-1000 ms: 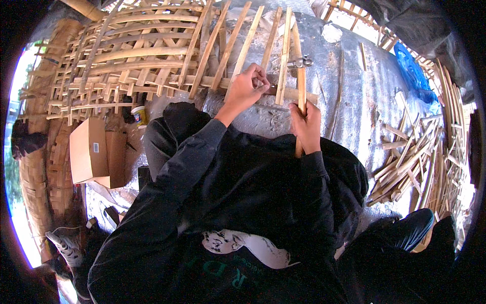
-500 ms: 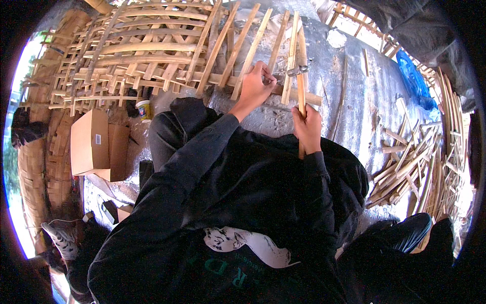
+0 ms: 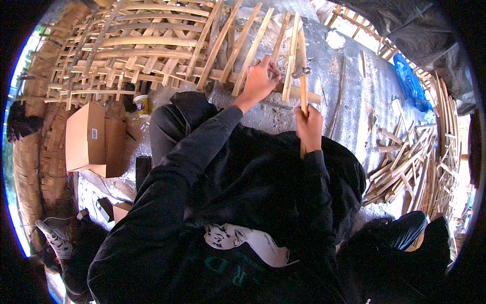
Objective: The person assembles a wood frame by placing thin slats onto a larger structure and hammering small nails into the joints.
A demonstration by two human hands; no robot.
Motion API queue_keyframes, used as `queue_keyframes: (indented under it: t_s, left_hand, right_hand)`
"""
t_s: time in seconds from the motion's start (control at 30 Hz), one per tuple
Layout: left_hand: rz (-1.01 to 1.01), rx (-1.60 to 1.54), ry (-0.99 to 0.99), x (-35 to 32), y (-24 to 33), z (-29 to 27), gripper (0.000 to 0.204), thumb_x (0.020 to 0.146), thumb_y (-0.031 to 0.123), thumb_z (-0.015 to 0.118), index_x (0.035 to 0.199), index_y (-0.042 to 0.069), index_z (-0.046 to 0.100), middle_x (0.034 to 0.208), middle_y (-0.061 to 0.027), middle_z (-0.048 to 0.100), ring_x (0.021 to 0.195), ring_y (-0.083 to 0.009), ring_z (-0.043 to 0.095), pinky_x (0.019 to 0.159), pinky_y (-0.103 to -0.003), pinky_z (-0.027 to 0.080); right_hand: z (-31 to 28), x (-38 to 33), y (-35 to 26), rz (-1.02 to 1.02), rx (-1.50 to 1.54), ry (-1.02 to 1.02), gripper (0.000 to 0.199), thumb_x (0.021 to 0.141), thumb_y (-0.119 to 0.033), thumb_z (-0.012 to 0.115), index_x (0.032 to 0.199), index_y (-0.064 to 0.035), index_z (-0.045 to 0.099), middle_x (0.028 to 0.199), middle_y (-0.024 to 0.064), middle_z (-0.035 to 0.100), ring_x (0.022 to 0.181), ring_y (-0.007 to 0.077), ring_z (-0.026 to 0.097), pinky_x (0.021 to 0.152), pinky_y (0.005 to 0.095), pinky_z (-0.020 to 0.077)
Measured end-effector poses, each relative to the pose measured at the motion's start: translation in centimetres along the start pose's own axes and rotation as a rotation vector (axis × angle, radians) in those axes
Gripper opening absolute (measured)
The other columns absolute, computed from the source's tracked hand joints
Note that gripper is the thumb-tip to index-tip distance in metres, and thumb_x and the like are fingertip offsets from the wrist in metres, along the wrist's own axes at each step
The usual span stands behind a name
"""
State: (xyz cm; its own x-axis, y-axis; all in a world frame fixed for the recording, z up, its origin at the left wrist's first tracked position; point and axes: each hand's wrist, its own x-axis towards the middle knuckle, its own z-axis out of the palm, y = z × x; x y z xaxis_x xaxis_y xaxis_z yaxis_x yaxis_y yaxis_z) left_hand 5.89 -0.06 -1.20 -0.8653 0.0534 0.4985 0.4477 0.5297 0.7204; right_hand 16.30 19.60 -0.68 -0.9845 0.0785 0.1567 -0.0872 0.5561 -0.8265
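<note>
Gripping low on the right, bunched up on the left

The right hand [image 3: 310, 125] is wrapped around the handle of a long, grey-headed, wood-handled hammer [image 3: 304, 90], head pointing away from the body; gripping it low probably leaves the head free. The left hand [image 3: 260, 78] is beside it, fingers bunched near the thumb; whether they close on something small I cannot tell.

Pale, flat bamboo slats [image 3: 253, 52] lie in a row across a tan bamboo crosspiece [image 3: 313, 97], which seems to support their near ends. The left hand hides part of that crosspiece, and the hammer crosses in front of it; whether they touch is unclear. Some slats' far ends reach the dim upper rim. Leftward, a woven tan bamboo lattice [image 3: 152, 41] overlaps itself too densely to separate its layers.
</note>
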Motion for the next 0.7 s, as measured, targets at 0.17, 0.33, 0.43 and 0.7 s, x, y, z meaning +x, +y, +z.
queue_keyframes:
  t_s: [0.17, 0.33, 0.43, 0.7]
  left_hand:
    - [-0.1, -0.038, 0.031, -0.8, 0.1, -1.4, 0.026, 0.08, 0.007, 0.076, 0.095, 0.006, 0.055, 0.086, -0.0103, 0.069, 0.083, -0.0282, 0.071, 0.075, -0.038, 0.052]
    - [0.032, 0.343, 0.268, 0.1, -2.2, -4.4, 0.02, 0.083, 0.007, 0.071, 0.096, 0.008, 0.056, 0.087, -0.0091, 0.067, 0.082, -0.0302, 0.068, 0.074, -0.043, 0.051]
    - [-0.217, 0.436, 0.329, 1.1, -2.0, -6.5, 0.023, 0.082, 0.005, 0.066, 0.102, 0.008, 0.055, 0.099, -0.0109, 0.065, 0.102, -0.0358, 0.06, 0.088, -0.052, 0.042]
    - [-0.347, 0.597, 0.352, 0.7, -5.4, -8.3, 0.032, 0.079, 0.004, 0.068, 0.106, 0.005, 0.051, 0.108, -0.0208, 0.059, 0.107, -0.041, 0.058, 0.086, -0.055, 0.045]
  right_hand:
    - [-0.3, -0.3, 0.6, 0.084, 0.05, 0.025, 0.027, 0.09, -0.016, 0.069, 0.078, 0.004, 0.056, 0.063, 0.0202, 0.058, 0.052, 0.0304, 0.055, 0.054, 0.042, 0.0431]
    - [-0.7, 0.0, 0.5, 0.024, -0.164, 0.141, 0.032, 0.092, -0.02, 0.069, 0.077, 0.0042, 0.056, 0.064, 0.0215, 0.058, 0.055, 0.0368, 0.057, 0.055, 0.0431, 0.0449]
    - [-1.6, 0.7, 1.7, 0.067, -0.247, 0.278, 0.036, 0.093, -0.025, 0.07, 0.075, 0.0031, 0.056, 0.065, 0.0241, 0.06, 0.06, 0.0441, 0.061, 0.057, 0.0485, 0.0462]
    - [-1.7, 3.2, 4.9, 0.106, -0.227, 0.409, 0.04, 0.094, -0.032, 0.071, 0.08, 0.0015, 0.056, 0.067, 0.0168, 0.066, 0.067, 0.0363, 0.07, 0.06, 0.0437, 0.0506]
